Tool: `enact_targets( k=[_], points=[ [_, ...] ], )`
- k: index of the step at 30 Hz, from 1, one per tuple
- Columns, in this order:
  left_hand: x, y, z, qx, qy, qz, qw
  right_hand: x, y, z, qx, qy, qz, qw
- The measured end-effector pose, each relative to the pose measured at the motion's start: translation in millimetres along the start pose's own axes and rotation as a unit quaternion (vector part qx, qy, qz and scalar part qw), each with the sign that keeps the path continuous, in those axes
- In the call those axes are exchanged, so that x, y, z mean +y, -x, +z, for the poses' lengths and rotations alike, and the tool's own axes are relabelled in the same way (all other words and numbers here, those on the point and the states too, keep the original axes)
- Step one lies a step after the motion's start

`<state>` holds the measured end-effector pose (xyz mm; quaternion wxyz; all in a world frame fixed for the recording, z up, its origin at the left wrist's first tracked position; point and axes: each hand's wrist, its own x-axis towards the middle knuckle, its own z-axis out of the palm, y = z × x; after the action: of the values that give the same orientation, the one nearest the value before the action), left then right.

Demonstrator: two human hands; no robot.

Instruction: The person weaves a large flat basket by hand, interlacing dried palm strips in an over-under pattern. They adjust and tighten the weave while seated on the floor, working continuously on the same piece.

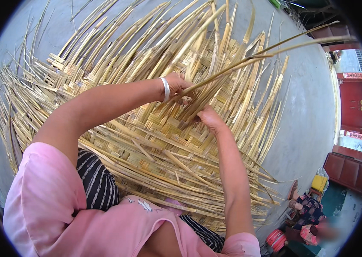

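Woven mat (155, 141) of flat, pale yellow reed strips lies spread on the grey concrete floor (305, 115), herringbone weave at centre, loose unwoven ends fanning outward on all sides. A few long strips (249, 60) are lifted off the weave, slanting up to the right, their lower ends pinched at mat centre.

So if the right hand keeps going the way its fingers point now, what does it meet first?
The right hand points up and left, into the raised reed strips gripped by the left hand. It would likely meet those strips, then the left hand; depth is unclear.
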<state>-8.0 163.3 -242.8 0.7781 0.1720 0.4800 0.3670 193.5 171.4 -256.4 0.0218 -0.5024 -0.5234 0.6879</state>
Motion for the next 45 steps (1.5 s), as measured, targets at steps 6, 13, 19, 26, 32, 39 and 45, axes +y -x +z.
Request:
enact_targets(
  k=[6, 13, 19, 26, 32, 39, 45],
  points=[
    [5.4, 3.0, -18.1, 0.171, 0.007, 0.003, 0.985, 15.0, 1.1, -2.4, 0.131, 0.117, -0.057, 0.983],
    [18.7, 28.1, -45.8, 0.089, 0.021, 0.058, 0.994, 34.9, 7.7, -15.0, 0.163, 0.258, -0.042, 0.951],
    [17.0, 62.6, -70.3, 0.016, -0.114, 0.005, 0.993, 29.8, 7.4, -15.9, 0.086, 0.225, -0.033, 0.97],
    [16.2, 89.2, -82.8, -0.039, -0.056, 0.079, 0.994, 11.1, 10.8, -3.9, 0.062, 0.265, 0.045, 0.961],
    [53.2, 119.2, -121.0, -0.057, -0.125, 0.232, 0.963, 16.4, 5.0, 1.9, 0.05, 0.299, 0.072, 0.95],
    [5.7, 116.3, -155.6, 0.206, 0.01, 0.168, 0.964, 3.8, 5.5, 6.5, 0.049, 0.388, 0.087, 0.916],
    [-29.2, 105.0, -187.7, 0.305, 0.084, 0.097, 0.944, 9.0, 4.7, 10.8, 0.008, 0.397, 0.105, 0.912]
  ],
)
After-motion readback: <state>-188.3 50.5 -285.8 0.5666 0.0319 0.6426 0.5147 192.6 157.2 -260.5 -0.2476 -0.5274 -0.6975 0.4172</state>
